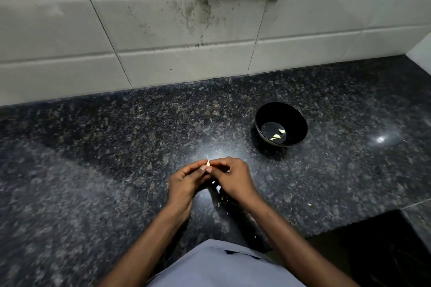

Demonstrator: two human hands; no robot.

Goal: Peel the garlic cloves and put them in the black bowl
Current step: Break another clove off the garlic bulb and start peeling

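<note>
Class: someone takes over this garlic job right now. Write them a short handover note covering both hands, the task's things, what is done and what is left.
Left hand and right hand: together over the counter, pinching one garlic clove between fingertips, skin partly lifted.
Black bowl: to the right, further back, apart from the hands.
Done: about three peeled cloves in the bowl.
Left: finish peeling this clove and drop it in.
</note>
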